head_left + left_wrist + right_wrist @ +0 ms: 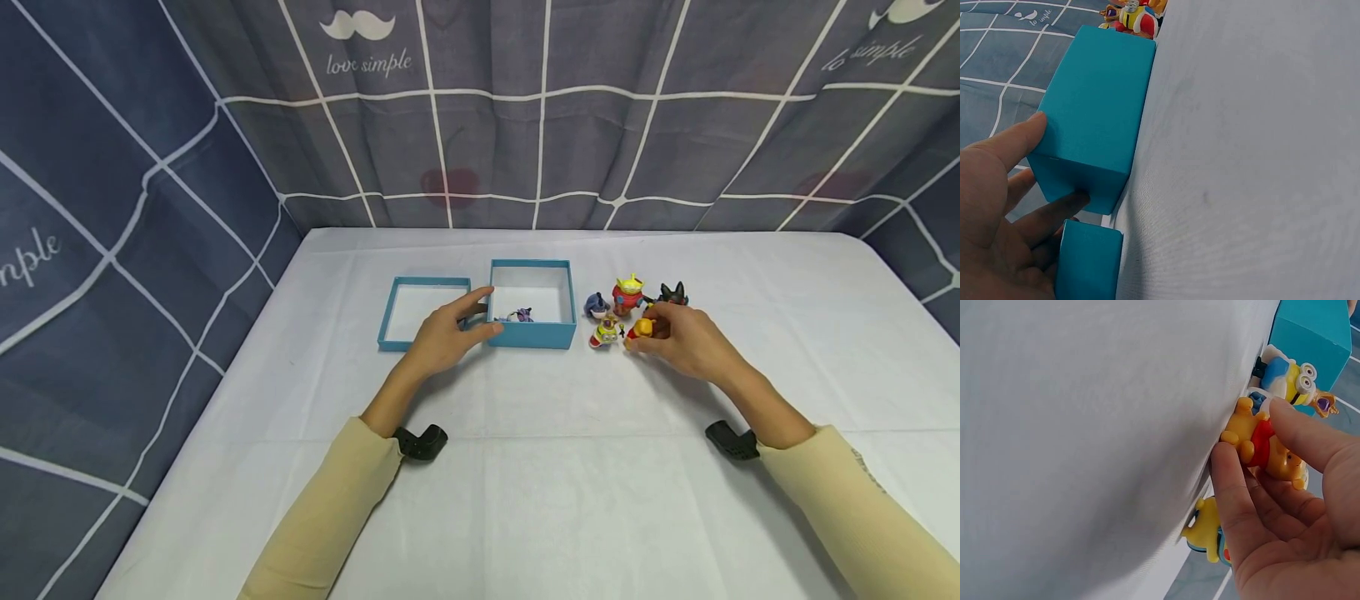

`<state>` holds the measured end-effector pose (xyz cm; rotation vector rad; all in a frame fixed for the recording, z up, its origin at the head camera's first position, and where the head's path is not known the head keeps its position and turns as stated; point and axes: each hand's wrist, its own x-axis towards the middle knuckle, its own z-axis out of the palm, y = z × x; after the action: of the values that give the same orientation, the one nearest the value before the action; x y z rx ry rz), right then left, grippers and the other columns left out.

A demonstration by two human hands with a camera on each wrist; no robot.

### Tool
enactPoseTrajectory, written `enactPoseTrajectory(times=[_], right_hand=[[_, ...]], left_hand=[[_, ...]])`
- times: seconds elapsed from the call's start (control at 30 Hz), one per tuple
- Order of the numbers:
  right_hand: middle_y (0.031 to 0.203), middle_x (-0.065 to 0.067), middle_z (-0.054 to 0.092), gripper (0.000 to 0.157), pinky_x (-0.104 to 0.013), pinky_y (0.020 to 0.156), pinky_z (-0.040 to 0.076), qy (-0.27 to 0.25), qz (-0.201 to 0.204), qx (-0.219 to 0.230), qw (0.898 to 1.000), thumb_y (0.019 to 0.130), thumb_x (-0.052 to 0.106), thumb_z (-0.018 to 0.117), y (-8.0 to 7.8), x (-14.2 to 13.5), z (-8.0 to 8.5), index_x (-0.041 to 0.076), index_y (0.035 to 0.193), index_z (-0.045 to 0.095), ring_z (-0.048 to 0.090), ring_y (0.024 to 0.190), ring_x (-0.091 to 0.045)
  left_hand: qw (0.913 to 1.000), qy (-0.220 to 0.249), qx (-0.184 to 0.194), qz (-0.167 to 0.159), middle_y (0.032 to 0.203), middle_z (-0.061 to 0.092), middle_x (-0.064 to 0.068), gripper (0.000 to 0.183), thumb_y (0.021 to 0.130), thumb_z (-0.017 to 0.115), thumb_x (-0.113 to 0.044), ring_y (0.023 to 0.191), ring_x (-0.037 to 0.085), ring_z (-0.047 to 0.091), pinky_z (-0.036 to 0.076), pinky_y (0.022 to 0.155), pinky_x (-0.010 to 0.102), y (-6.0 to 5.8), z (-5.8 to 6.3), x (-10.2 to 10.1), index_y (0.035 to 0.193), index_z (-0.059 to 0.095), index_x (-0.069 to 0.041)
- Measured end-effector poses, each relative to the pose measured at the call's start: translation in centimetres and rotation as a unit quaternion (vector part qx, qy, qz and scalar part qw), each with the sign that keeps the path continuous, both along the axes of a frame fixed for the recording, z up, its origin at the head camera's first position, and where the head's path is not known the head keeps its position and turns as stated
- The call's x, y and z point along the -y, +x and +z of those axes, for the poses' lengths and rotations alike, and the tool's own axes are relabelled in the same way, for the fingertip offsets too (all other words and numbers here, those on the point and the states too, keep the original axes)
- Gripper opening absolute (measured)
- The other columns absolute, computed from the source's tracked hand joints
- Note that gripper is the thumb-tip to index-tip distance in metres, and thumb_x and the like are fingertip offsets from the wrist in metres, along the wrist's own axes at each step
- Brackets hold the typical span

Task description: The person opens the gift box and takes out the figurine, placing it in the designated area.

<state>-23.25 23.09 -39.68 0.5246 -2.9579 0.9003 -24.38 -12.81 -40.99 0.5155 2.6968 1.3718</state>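
My right hand pinches a yellow bear figurine in a red shirt, its thumb on one side and fingers on the other, low over the white table. Close by stand a crowned Minion figurine, a red-and-yellow figurine, a small blue figurine and a dark pointed-eared figurine. With its fingers fairly straight, my left hand touches the near left corner of a teal box. A small purplish figurine lies inside the box.
The shallow teal lid, white inside, lies on the table left of the box, right by the left hand. A grey gridded curtain hangs along the table's back edge, and more of it is at both sides.
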Motion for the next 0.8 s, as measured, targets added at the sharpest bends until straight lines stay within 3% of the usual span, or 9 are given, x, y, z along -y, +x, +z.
enactPoseTrajectory(times=[0.37, 0.6, 0.8], right_hand=[[0.089, -0.009, 0.065, 0.040, -0.028, 0.069, 0.047, -0.014, 0.007, 0.023, 1.000, 0.084, 0.020, 0.080, -0.1, -0.3, 0.2, -0.006, 0.108, 0.062, 0.059, 0.080, -0.021], [0.097, -0.012, 0.065, 0.049, -0.038, 0.077, 0.049, 0.003, 0.013, 0.025, 1.000, 0.088, 0.028, 0.077, 0.6, -0.6, 0.4, -0.007, 0.117, 0.058, 0.060, 0.088, -0.025], [0.101, -0.018, 0.064, 0.051, -0.047, 0.081, 0.048, 0.019, 0.014, -0.001, 1.000, 0.091, 0.032, 0.073, 1.4, -1.0, 2.4, -0.007, 0.119, 0.057, 0.062, 0.092, -0.031]], left_hand=[[1.0000, -0.001, -0.006, -0.005, 0.141, 0.055, 0.009, 0.065, 0.095, 0.066, -0.041, 0.132, 0.028, 0.049, 0.042, 0.101, 0.052, -0.1, 0.0, 0.0, 0.152, 0.042, -0.021], [1.0000, -0.002, -0.004, -0.005, 0.141, 0.055, 0.009, 0.064, 0.095, 0.065, -0.042, 0.132, 0.027, 0.048, 0.041, 0.102, 0.053, 0.0, -0.2, 0.0, 0.152, 0.042, -0.025], [1.0000, -0.003, -0.008, -0.004, 0.141, 0.055, 0.009, 0.065, 0.095, 0.065, -0.043, 0.132, 0.028, 0.048, 0.042, 0.101, 0.053, 0.0, -0.1, 0.1, 0.152, 0.042, -0.022]])
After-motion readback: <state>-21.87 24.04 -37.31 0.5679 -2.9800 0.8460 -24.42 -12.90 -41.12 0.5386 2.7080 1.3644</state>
